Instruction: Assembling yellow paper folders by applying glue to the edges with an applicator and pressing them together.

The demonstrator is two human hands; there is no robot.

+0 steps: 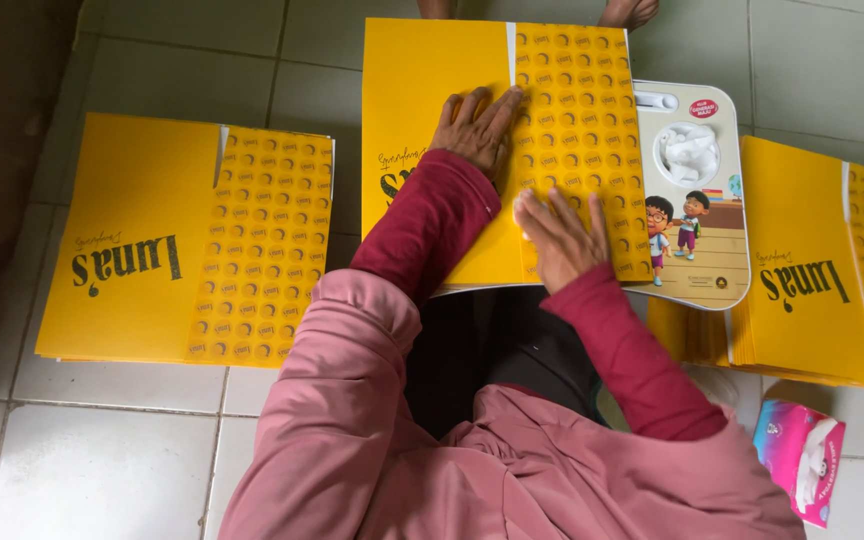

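A loose pink jacket is worn, its sleeves pushed back from the wrists. Dark red, close-fitting undersleeves are seen beneath, ending just behind the left hand [474,128] and the right hand [559,238]. Both hands are bare.

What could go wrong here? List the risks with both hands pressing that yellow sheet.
1. The left hand and right hand press the yellow printed sheet where it overhangs the small lap table; it may crease off-line or slide.
2. The right-side stack fans out unevenly and could slip.
3. The tissue pack lies close by the elbow; it might get knocked.
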